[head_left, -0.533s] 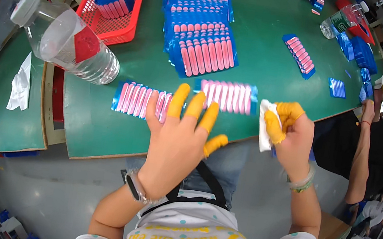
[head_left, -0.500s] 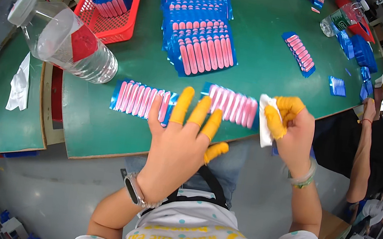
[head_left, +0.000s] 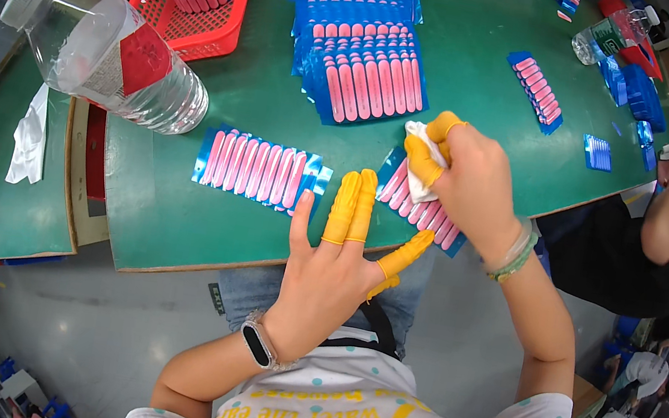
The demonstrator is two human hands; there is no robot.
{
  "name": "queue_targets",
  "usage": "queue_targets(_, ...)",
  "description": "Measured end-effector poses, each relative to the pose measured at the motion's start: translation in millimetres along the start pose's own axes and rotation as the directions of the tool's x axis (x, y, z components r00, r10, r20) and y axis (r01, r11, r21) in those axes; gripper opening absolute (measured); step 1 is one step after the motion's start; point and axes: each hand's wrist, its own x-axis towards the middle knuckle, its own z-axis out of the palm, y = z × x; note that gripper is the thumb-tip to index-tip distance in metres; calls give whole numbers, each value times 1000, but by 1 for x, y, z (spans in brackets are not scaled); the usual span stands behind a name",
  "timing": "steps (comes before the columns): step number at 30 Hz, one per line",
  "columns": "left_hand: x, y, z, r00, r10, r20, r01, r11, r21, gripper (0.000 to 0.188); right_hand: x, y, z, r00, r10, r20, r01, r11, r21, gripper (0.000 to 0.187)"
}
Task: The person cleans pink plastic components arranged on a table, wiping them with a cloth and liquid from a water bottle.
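My right hand (head_left: 477, 178), in yellow finger cots, pinches a folded white cloth (head_left: 415, 169) and presses it on a blue film sheet with a row of pink strips (head_left: 427, 215). That sheet lies tilted at the table's near edge, partly hidden by the cloth and hand. My left hand (head_left: 323, 276), also in yellow finger cots, has its fingers stretched out and grips nothing. One of its fingertips rests at the sheet's lower edge. Left of it lies a second sheet of pink strips (head_left: 254, 169), near the tip of my little finger.
Beyond my hands is an overlapping pile of such sheets (head_left: 374, 89) on the green table (head_left: 474, 83). A large clear bottle (head_left: 110, 59) and a red basket (head_left: 220, 36) stand left. Rightward lie another sheet (head_left: 534, 92), a smaller bottle (head_left: 611, 36) and a seated person (head_left: 640, 246).
My right hand has moved left with the cloth, from beside the right-hand sheet onto it. That sheet has turned askew. My left hand has shifted slightly right, two fingers now together.
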Motion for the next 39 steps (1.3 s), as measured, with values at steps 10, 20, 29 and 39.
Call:
queue_targets(10, 1, -5, 1, 998, 55, 29, -57, 996, 69, 57, -27, -18, 1, 985, -173, -22, 172, 984, -53, 22)
queue_targets(20, 3, -1, -1, 999, 4, 42, -6, 999, 37, 49, -55, -20, -9, 973, -228, -36, 224, 971, -88, 21)
queue_targets(29, 1, -1, -1, 999, 8, 33, -8, 1000, 25, 54, -61, 10, -16, 982, -139, -126, 139, 990, -4, 22)
queue_targets(39, 0, 1, 2, 1000, 11, 10, -12, 996, 85, 59, -73, 15, -27, 976, 194, -103, -187, 980, 70, 24)
